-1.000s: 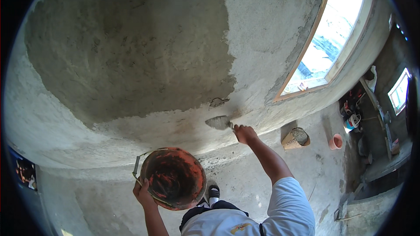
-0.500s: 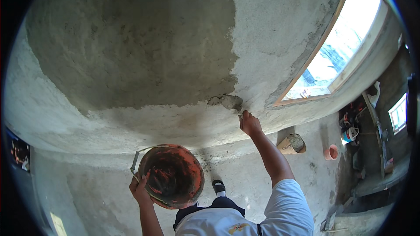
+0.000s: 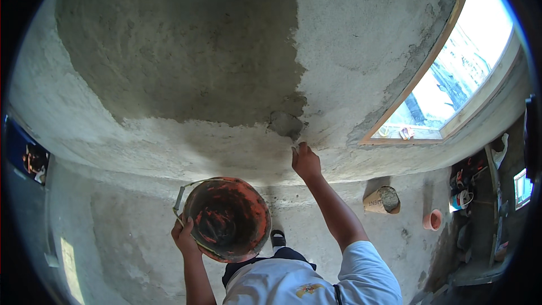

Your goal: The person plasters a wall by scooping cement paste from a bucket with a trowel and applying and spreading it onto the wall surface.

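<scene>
My left hand (image 3: 185, 236) is closed on the side of a round bucket (image 3: 228, 217), stained black and orange inside, with its metal handle at the left. My right hand (image 3: 306, 161) is closed round the handle of a trowel (image 3: 287, 126), whose grey blade is up at the lower right edge of a darker plaster patch (image 3: 186, 45) on the lighter wall (image 3: 367, 34). Whether the blade touches the wall I cannot tell for sure.
A wood-framed window (image 3: 446, 79) is at upper right. Along the concrete floor (image 3: 141, 231) stand an open paper sack (image 3: 377, 202) of grey material and a pink container (image 3: 432, 220). A white-and-blue bucket (image 3: 462, 200) and clutter fill the right corner.
The trowel has risen from the paler wall to the lower edge of the dark patch. The bucket stays in my left hand, and the whole view has shifted slightly.
</scene>
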`<state>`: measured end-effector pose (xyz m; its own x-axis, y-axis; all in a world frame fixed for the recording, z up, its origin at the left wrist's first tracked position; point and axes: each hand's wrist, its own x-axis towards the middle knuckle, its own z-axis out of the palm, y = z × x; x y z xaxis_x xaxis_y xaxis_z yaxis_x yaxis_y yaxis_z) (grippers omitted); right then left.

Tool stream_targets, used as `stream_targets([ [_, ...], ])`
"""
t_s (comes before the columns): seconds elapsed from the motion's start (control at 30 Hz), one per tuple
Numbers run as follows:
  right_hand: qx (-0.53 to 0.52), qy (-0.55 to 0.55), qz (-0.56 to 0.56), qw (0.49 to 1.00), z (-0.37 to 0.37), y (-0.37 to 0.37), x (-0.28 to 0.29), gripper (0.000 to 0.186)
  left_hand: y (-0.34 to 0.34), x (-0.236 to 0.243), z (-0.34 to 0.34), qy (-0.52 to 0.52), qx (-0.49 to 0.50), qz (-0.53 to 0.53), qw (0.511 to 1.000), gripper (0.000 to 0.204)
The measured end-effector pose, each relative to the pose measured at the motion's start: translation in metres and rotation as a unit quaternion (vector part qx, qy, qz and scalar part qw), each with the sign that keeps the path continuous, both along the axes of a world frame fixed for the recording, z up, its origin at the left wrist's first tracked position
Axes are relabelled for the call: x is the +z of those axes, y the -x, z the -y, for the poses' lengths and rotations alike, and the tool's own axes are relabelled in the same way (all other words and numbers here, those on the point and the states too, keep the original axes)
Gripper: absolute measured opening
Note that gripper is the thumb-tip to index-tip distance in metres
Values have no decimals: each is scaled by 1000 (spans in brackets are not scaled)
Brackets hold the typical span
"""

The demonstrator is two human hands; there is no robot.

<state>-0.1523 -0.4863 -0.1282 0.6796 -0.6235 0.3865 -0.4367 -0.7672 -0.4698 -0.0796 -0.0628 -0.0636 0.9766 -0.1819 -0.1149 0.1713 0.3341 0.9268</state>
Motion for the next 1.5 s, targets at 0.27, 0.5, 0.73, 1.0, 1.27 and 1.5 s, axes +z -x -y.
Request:
stream_targets([
  [0.27, -54, -82, -150, 984, -24, 26, -96, 32, -3, -5, -15, 4, -9, 19, 1000, 42],
  [0.5, -75, -115, 113, 984, -79, 11, -51, 24, -24, -1, -48, -43, 0, 9, 999, 40],
  [0.73, -161, -133, 188, 960, -100, -82, -13, 29, -53, -10, -60, -36, -46, 17, 998, 39],
  [1.0, -299, -299, 251, 871, -156, -108, -106, 36, -93, -6, -86, -46, -88, 6, 995, 37],
  [1.27, -248, -250, 353, 867, -139, -153, -24, 35, -133, 2, -103, -51, -93, 44, 993, 37],
  [1.5, -306, -557, 356, 685, -182, -168, -38, 45, -144, 8, -110, -37, -98, 33, 994, 38],
])
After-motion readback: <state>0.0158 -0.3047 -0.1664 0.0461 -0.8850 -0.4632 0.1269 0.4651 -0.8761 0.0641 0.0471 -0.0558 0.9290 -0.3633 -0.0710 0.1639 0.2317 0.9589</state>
